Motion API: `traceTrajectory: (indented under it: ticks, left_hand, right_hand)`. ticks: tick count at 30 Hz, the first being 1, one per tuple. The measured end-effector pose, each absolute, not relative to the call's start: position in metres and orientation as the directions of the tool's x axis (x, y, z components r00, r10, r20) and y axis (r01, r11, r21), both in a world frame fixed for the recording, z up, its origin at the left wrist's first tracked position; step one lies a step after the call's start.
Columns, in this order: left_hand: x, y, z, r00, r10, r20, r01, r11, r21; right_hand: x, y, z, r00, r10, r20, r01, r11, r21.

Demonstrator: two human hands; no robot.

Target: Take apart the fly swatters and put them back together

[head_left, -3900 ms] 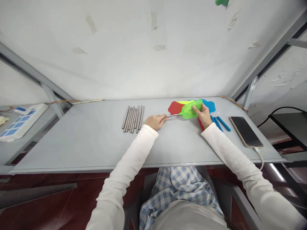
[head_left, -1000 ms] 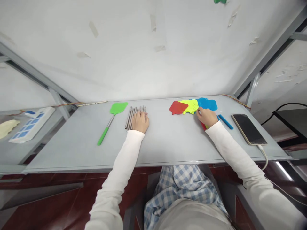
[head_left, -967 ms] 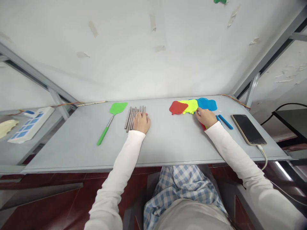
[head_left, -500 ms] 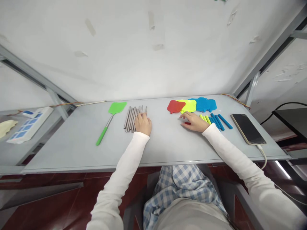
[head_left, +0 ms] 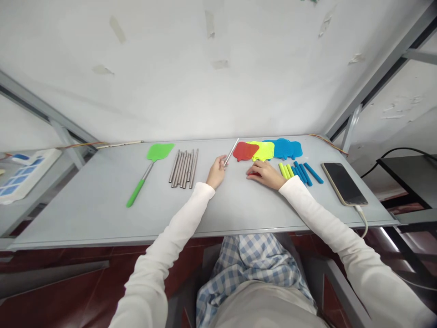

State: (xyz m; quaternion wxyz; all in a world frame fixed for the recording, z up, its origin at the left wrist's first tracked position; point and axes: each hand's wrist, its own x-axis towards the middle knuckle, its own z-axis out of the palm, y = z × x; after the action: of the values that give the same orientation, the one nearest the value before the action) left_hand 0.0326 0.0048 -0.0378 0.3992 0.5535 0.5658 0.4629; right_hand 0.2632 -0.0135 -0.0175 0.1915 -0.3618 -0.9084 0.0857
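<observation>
My left hand (head_left: pixel 217 172) is closed around a thin metal rod (head_left: pixel 232 151) that slants up and to the right, its far end near the red swatter head (head_left: pixel 245 151). Fingers bent, my right hand (head_left: pixel 265 174) grips a red handle sleeve (head_left: pixel 253 174), mostly covered by the hand. Beside it lie several yellow-green sleeves (head_left: pixel 286 171) and blue sleeves (head_left: pixel 302 174). Several more metal rods (head_left: pixel 183 168) lie side by side to the left of my left hand. Yellow (head_left: pixel 265 151) and blue swatter heads (head_left: pixel 287 148) overlap behind my right hand.
A whole green fly swatter (head_left: pixel 147 171) lies at the left of the grey table (head_left: pixel 102 214). On the right rests a phone (head_left: pixel 344 183) with a white cable plugged in. A white tray with blue squares (head_left: pixel 29 176) sits on the neighbouring surface. A wall stands behind.
My left hand has picked up a metal rod and carried it rightward from the group. My right hand has closed on the red sleeve. The view has shifted slightly.
</observation>
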Motion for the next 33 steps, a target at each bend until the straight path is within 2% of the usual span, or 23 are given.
traceTrajectory:
  ticks: [2,4,7,12,17,24,33]
  left_hand:
    - [0.044,0.011,-0.035,-0.008,0.999,-0.044,-0.062,0.044,0.997]
    - [0.052,0.015,-0.033,0.054,0.994,-0.092,-0.304,0.104,0.947]
    - [0.060,0.017,-0.034,0.095,0.990,-0.109,-0.455,0.141,0.879]
    - [0.060,0.007,-0.034,0.186,0.982,-0.033,-0.469,0.118,0.875]
    - [0.060,-0.003,-0.034,0.132,0.991,-0.019,-0.448,0.077,0.891]
    - [0.059,0.001,-0.033,0.057,0.998,-0.041,-0.482,0.063,0.874]
    - [0.056,-0.002,-0.030,0.096,0.995,-0.007,-0.462,0.051,0.886]
  right_hand:
    - [0.265,-0.015,-0.016,-0.662,0.693,0.285,0.632,0.721,-0.284]
    - [0.269,-0.015,-0.016,-0.647,0.708,0.281,0.659,0.706,-0.260]
    - [0.277,-0.015,-0.015,-0.608,0.747,0.269,0.717,0.662,-0.220]
    - [0.276,-0.014,-0.016,-0.586,0.759,0.282,0.740,0.644,-0.194]
    - [0.268,-0.016,-0.017,-0.522,0.785,0.333,0.756,0.607,-0.246]
    - [0.272,-0.013,-0.018,-0.385,0.840,0.382,0.853,0.482,-0.200]
    - [0.271,-0.014,-0.015,-0.406,0.831,0.380,0.840,0.503,-0.204]
